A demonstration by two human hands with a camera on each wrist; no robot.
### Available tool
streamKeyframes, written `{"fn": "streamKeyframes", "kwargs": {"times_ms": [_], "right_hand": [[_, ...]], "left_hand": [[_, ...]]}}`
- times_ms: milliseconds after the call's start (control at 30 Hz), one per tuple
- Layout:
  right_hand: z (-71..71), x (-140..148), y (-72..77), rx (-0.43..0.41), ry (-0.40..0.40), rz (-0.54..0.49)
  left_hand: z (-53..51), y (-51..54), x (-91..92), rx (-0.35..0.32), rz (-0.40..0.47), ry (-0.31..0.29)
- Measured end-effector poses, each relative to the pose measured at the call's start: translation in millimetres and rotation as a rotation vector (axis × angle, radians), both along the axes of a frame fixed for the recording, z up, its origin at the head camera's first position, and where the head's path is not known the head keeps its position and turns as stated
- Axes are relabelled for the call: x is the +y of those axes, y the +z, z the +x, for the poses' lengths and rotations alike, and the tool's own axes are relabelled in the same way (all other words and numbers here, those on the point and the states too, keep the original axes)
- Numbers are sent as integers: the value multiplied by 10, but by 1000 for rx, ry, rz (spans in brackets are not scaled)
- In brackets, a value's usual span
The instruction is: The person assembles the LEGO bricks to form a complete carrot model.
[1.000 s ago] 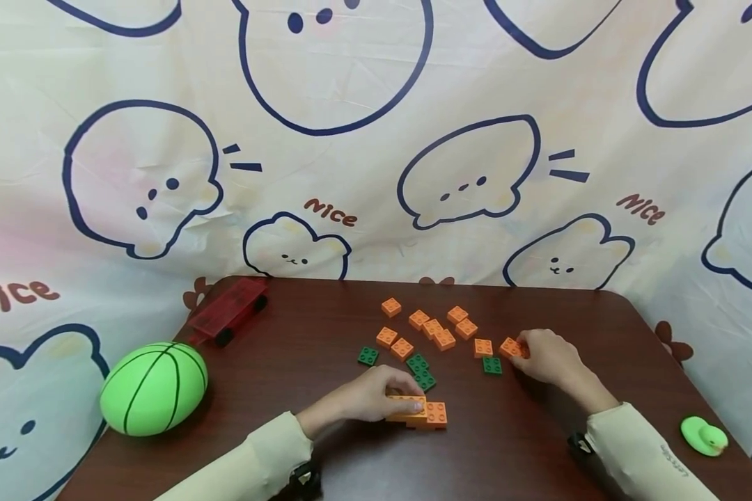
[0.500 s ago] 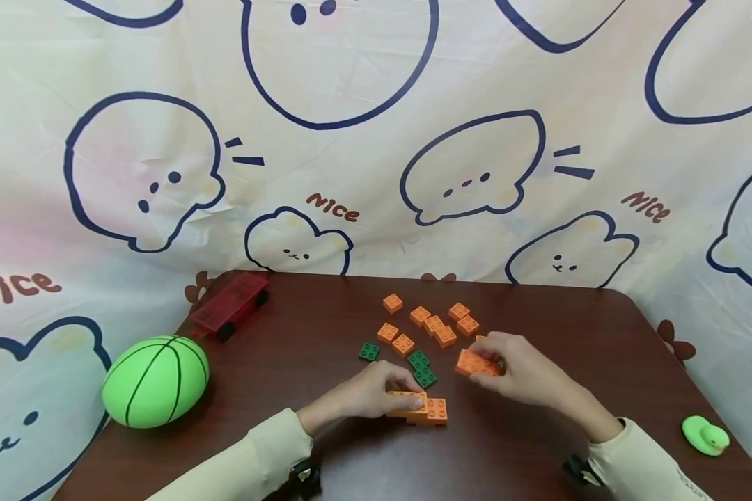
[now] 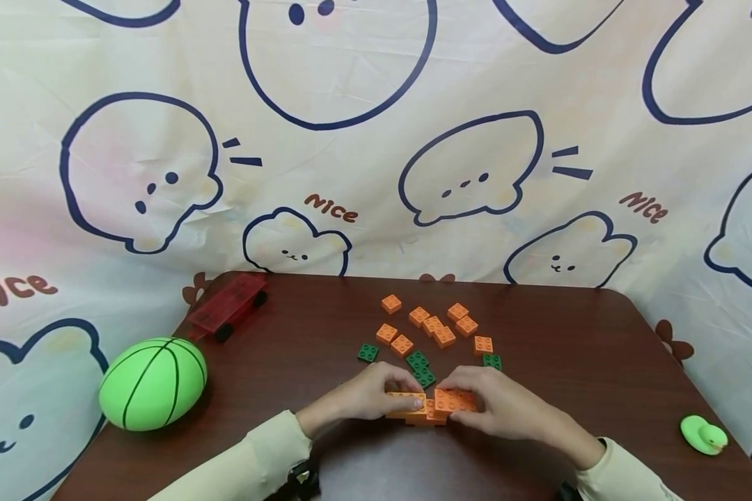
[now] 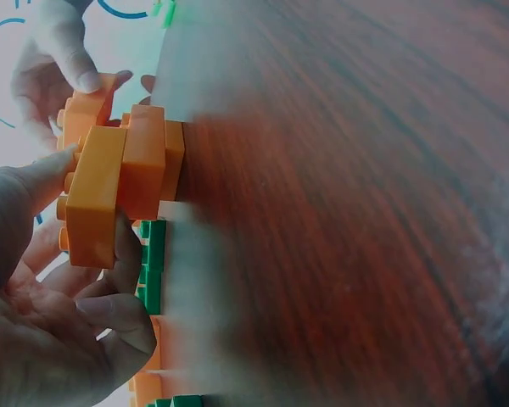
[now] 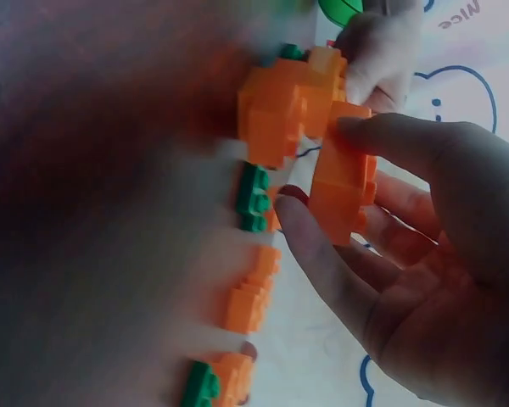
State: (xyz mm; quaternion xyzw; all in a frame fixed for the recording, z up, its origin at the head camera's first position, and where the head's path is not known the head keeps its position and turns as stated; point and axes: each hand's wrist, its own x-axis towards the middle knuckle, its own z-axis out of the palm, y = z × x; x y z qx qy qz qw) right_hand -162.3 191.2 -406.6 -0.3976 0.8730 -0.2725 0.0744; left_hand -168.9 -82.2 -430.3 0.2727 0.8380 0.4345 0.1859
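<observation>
My left hand [image 3: 370,393] grips the stepped stack of orange building bricks [image 3: 431,412] at the table's near middle, its thumb across the top brick [image 4: 97,199]. Beside it, my right hand [image 3: 507,403] pinches another orange building brick [image 3: 456,401] between thumb and fingers. That brick hangs over the stack's lower right end; in the right wrist view a gap shows between the held brick [image 5: 339,182] and the stack [image 5: 267,114]. The stack's left end is partly hidden by my left fingers.
Loose orange bricks [image 3: 432,325] and green bricks [image 3: 417,360] lie behind the hands. A green ball [image 3: 153,384] and a translucent red toy car [image 3: 228,306] are at left. A green toy duck [image 3: 704,435] sits near the right edge of the table [image 3: 601,348].
My right hand has lifted an orange building brick from the right of the loose bricks and brought it left and nearer, over the stack. My left hand stays on the stack.
</observation>
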Motion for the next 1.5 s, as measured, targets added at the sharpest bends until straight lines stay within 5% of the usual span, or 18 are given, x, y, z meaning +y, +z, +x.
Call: {"fn": "streamKeyframes", "kwargs": {"times_ms": [400, 1133, 1500], "right_hand": [[40, -87, -199, 22, 9, -40], [-65, -97, -133, 43, 79, -22], [-126, -74, -212, -198, 74, -154]], "left_hand": [[25, -48, -46, 21, 24, 2], [-22, -15, -9, 29, 18, -8], [5, -17, 3, 10, 13, 6]]}}
